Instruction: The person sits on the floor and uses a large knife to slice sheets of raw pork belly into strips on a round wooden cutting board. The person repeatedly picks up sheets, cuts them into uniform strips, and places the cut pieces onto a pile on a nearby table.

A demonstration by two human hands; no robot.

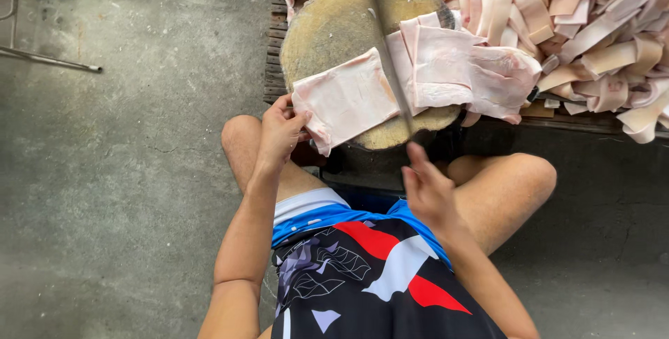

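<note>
- Pale pink slabs of pork skin with fat are seen draped over a round wooden chopping block (327, 25), which is set on a dark slatted pallet (275, 53).
- Nearest slab (346, 98) is laid flat on the block's near left portion; its lower left corner overhangs the block's edge.
- Left hand (280, 132) is placed at that overhanging corner. Thumb and fingertips are pinched on the slab's edge, the remaining fingers curled close together.
- Right hand (426, 187) is held low, in front of the block and above the right thigh. Its fingers are closed around a handle, presumed to belong to the knife; the grip itself is blurred, so the exact finger placement cannot be told.
- Knife blade (390, 53) is recorded as a long, thin, dark streak running from the right hand up across the block, passing over the right edge of the nearest slab. Whether it touches the meat cannot be told.
- Further slabs (474, 71) are folded over one another on the block's right side, hanging past its rim.
- A large heap of cut strips (599, 25) is piled to the right of the block, just beside the folded slabs.
- Grey concrete floor (125, 193) is noted on the left, with thin metal rods (49, 59) near the upper left corner.
</note>
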